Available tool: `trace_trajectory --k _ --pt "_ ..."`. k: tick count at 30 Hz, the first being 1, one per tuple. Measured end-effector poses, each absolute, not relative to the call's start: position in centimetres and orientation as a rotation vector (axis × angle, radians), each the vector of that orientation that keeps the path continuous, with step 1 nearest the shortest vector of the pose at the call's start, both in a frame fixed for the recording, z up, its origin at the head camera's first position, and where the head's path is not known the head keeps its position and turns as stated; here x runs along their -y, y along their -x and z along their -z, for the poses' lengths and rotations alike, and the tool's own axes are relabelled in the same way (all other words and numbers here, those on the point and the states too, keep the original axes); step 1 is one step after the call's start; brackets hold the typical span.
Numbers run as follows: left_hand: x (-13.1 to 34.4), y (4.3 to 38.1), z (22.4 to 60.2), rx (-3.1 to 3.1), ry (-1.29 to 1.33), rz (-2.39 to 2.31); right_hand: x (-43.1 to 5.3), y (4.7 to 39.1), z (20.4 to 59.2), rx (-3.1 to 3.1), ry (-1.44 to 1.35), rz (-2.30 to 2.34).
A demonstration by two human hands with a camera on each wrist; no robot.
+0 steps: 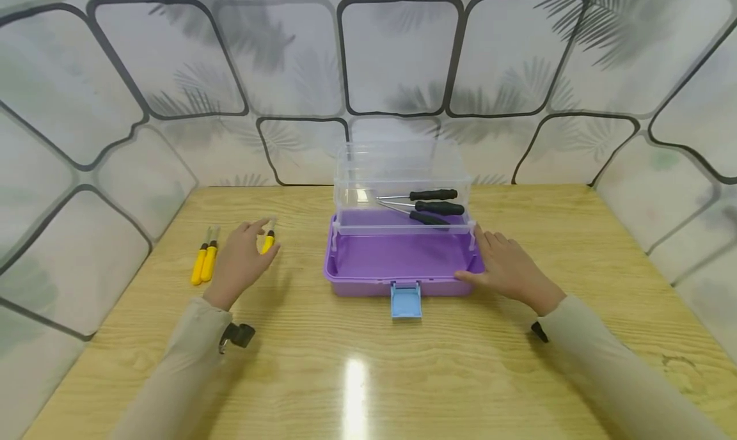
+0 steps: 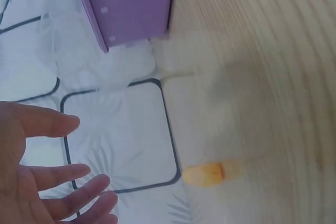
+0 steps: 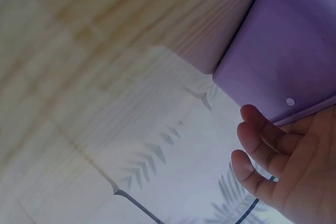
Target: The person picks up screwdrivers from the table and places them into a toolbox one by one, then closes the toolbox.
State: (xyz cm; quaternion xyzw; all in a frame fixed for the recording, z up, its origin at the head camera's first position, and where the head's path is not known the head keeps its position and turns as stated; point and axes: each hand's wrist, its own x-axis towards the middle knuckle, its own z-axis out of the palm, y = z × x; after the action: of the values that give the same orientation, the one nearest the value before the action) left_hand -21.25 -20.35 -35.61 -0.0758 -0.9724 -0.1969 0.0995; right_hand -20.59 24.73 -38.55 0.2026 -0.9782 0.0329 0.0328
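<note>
A purple toolbox (image 1: 403, 288) has its clear lid raised and a blue latch (image 1: 406, 301) hanging down in front. Three black-handled screwdrivers (image 1: 439, 208) lie in a clear upper tray (image 1: 357, 227). My right hand (image 1: 509, 267) holds the box at its front right corner, thumb over the rim and fingers along the right side; its other fingers (image 3: 257, 142) are loosely bent. Over the table left of the box, my left hand (image 1: 242, 258) has its fingers spread and nothing in them. Just beyond it lies a yellow-handled screwdriver (image 1: 269, 241), partly hidden by the hand in the head view.
Two more yellow-handled screwdrivers (image 1: 204, 259) lie side by side left of my left hand. A patterned wall covering (image 1: 400, 56) rises behind the wooden table (image 1: 299, 376) and along both sides.
</note>
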Motion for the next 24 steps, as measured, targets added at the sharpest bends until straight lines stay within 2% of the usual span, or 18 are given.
trace_trajectory --k 19,24 --pt "23.2 22.6 37.3 2.823 -0.278 1.628 -24.7 20.4 38.4 3.024 -0.635 -0.138" --pt "23.5 23.0 37.9 2.832 -0.318 1.683 -24.7 20.4 38.3 3.035 -0.630 -0.157"
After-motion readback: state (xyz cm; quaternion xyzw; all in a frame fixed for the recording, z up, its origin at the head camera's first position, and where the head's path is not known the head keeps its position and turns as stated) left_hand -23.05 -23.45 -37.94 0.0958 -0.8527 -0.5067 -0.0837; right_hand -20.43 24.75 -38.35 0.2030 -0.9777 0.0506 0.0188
